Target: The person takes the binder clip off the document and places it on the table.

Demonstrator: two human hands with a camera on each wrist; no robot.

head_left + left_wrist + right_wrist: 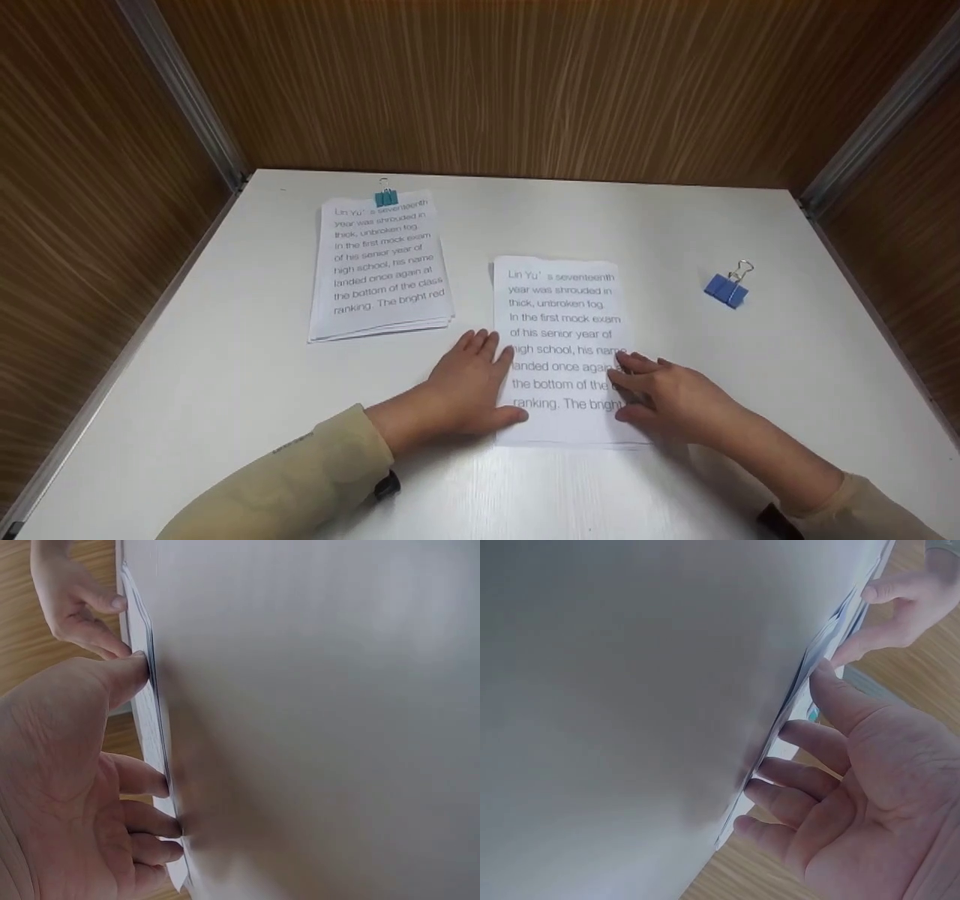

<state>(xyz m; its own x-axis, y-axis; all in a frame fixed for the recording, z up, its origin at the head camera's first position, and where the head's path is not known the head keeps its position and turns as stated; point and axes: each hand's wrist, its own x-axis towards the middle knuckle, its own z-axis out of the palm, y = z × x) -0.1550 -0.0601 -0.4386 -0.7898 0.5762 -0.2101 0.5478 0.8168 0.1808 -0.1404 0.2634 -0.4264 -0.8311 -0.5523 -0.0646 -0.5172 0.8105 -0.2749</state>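
Observation:
A stack of printed paper (566, 352) lies on the table between both hands in the head view. My left hand (469, 386) rests along its left edge, thumb on the lower left of the top sheet. On the opposite edge my right hand (675, 397) touches the stack with its fingertips and thumb, covering the ends of some printed lines. In the left wrist view the left hand (82, 780) has its fingertips against the sheets' side. The right wrist view shows the right hand (855, 787) with fingers loosely bent at the paper edge (799, 682), where the sheets look slightly uneven.
A second printed stack (382, 262) with a teal binder clip (386, 198) at its top lies at the back left. A blue binder clip (726, 289) sits to the right on the white table (225, 420). Wood-grain panels (480, 90) enclose the table's back and sides.

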